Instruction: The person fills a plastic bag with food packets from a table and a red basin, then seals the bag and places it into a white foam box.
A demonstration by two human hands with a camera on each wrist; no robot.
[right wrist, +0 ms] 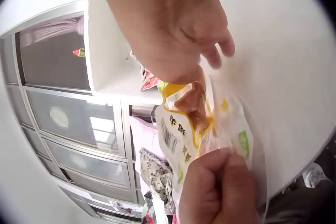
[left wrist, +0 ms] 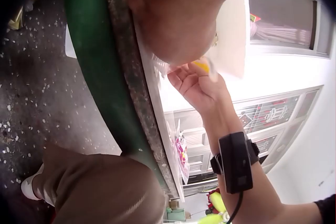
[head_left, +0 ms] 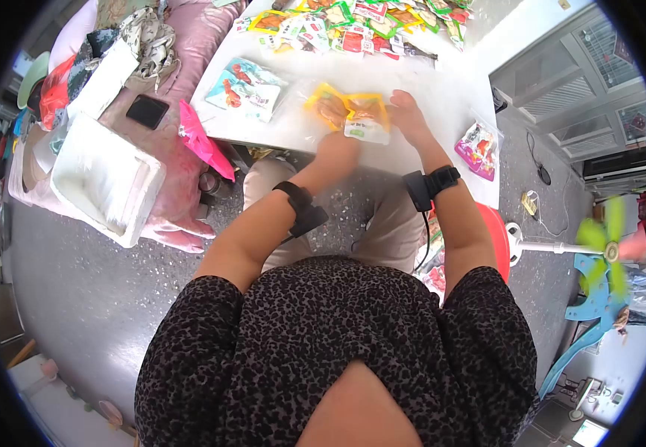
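Note:
A clear-windowed food packet with yellow edging and brown food inside is between the two hands, over the near part of the white table. My left hand is at its near edge; in the right wrist view, the left thumb and bent forefinger pinch the clear plastic. Across from it, my right hand holds the packet's other side, its fingertips partly hidden. A yellow corner shows by the right hand in the left wrist view. The packet's white panel carries a barcode and dark print.
Many colourful food packets are heaped at the table's far side. A blue-and-white packet lies at left, a purple one at the right edge. Left of the table are a white foam box and a phone. A fan stands right.

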